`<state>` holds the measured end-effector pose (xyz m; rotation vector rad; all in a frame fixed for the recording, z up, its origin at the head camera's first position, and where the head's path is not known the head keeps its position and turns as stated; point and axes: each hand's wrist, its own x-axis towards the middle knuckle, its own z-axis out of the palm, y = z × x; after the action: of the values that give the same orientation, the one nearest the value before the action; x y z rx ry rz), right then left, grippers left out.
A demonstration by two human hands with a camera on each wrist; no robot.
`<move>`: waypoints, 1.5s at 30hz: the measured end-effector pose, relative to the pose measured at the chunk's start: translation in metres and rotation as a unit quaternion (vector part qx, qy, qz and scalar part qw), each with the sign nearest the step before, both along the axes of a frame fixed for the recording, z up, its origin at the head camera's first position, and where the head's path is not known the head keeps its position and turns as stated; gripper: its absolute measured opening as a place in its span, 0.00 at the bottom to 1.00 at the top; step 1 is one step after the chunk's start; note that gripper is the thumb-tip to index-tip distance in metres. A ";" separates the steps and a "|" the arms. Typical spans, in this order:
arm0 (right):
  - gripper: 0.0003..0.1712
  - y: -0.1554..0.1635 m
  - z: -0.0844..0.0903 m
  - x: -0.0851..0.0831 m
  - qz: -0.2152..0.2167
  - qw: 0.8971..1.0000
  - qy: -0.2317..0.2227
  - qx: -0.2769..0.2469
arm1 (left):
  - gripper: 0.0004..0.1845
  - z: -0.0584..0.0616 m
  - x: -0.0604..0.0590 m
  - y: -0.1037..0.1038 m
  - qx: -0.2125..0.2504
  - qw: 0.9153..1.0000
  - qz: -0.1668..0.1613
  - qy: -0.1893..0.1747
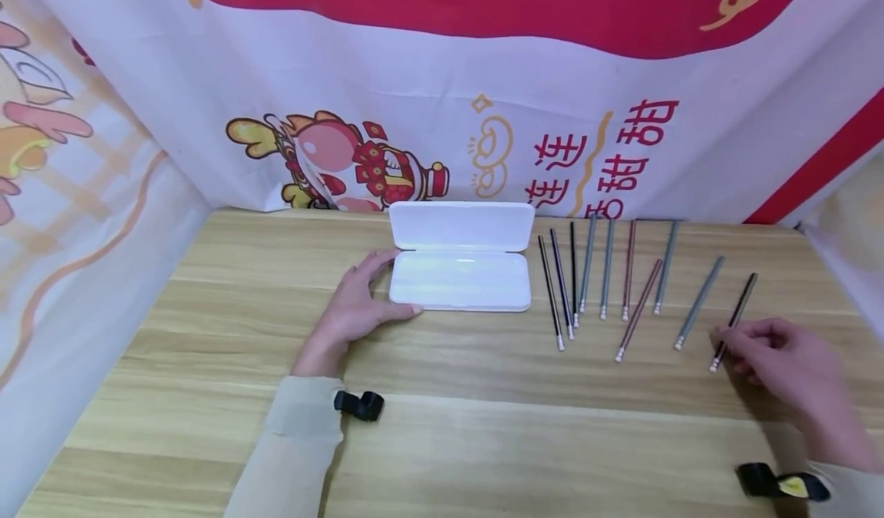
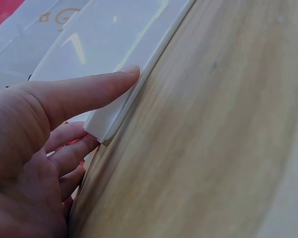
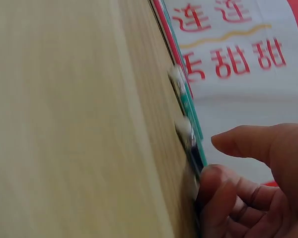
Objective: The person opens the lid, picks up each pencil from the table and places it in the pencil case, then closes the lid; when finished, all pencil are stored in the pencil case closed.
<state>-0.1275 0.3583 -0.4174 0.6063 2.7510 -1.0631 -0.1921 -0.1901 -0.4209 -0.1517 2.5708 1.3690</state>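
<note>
A white hinged pencil case (image 1: 460,282) lies on the table with its lid (image 1: 461,226) raised at the back. My left hand (image 1: 359,295) grips its left end, thumb on the front rim and fingers round the side; the left wrist view shows the thumb (image 2: 97,91) lying along that rim. Over at the far right, my right hand (image 1: 783,357) is at a black pencil (image 1: 744,294), its fingertips right at the shaft near the eraser end. In the right wrist view the thumb (image 3: 248,144) stands apart from the bent fingers (image 3: 221,198), and the pencil is blurred.
Between the case and my right hand lie several more pencils, eraser ends towards me: black ones (image 1: 551,291), blue-grey ones (image 1: 699,303) and reddish ones (image 1: 638,309). A printed cloth (image 1: 414,80) hangs along the back edge of the wooden table (image 1: 483,441).
</note>
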 end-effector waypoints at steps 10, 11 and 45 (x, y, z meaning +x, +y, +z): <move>0.34 0.006 -0.002 -0.006 -0.045 0.998 -0.048 0.013 | 0.49 0.000 -0.001 0.004 0.007 1.000 0.001 0.012; 0.33 0.006 -0.002 -0.007 -0.046 0.998 -0.049 0.012 | 0.49 0.000 -0.001 0.004 0.008 1.000 0.000 0.014; 0.34 0.002 0.003 -0.013 -0.070 0.996 -0.062 0.013 | 0.50 0.000 0.004 0.003 -0.003 1.000 0.011 0.002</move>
<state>-0.1404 0.3607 -0.4141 0.8497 2.6509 -0.9820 -0.1885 -0.1866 -0.4207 -0.1788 2.5834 1.3715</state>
